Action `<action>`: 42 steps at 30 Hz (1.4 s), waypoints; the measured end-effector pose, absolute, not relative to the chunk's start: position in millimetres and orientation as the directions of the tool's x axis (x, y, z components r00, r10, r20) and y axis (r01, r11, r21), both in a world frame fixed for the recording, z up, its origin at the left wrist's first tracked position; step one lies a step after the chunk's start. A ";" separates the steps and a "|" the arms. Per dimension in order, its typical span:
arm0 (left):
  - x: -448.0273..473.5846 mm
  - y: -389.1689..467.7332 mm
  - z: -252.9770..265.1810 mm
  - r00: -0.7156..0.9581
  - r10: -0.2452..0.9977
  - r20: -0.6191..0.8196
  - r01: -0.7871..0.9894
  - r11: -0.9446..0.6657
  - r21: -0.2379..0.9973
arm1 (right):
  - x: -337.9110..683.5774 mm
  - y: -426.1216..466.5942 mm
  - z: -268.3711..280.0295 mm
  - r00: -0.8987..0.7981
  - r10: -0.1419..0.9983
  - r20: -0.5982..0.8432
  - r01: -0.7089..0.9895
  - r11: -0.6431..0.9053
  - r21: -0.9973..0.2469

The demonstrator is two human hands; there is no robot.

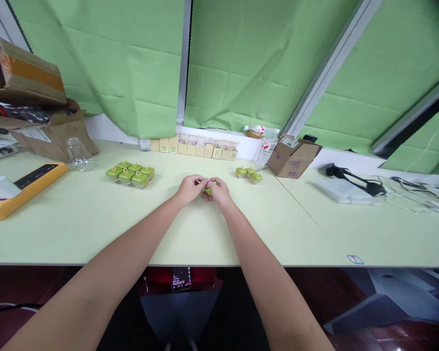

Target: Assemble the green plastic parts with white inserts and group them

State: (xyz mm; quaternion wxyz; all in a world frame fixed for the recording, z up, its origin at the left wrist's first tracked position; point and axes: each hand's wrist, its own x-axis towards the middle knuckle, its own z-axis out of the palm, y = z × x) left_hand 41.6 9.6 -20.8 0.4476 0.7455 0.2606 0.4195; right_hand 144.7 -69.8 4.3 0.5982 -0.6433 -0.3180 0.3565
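Note:
Both hands meet over the middle of the table, around a small green piece [208,191] that shows only in part between the fingers. My left hand [191,189] has its thumb and fingers pinched together at the piece's left side. From the right, my right hand [219,191] is closed on it, with fingertips curled underneath. Just behind the left hand stands a clear, see-through item [185,175], mostly hidden. Off to the left sits a tight group of green knobbed pieces [126,176] in a clear tray. A few similar green pieces [250,172] lie to the right.
Along the back wall runs a row of small cream boxes [192,146]. A carton [290,158] and plastic bottles [265,151] stand back right, with cables [417,190] farther right. At left are a glass vessel [78,155], a yellow-edged device [32,187] and stacked cartons [47,136].

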 end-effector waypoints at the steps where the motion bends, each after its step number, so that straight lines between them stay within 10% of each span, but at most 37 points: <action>1: 41.3 9.7 -20.6 0.513 0.762 0.395 0.017 -0.470 0.883 | 145.1 -69.4 4.0 0.541 0.837 -0.084 -0.023 -0.084 -0.996; 32: 29.7 -0.2 -8.3 0.589 0.529 0.611 0.248 -0.838 0.486 | 145.0 -71.0 -1.7 0.527 0.849 0.038 0.154 -0.051 -0.987; 42: 31.9 1.3 -10.2 0.522 0.576 0.629 0.183 -0.796 0.578 | 149.6 -65.3 -5.7 0.467 0.880 0.090 0.112 0.042 -0.993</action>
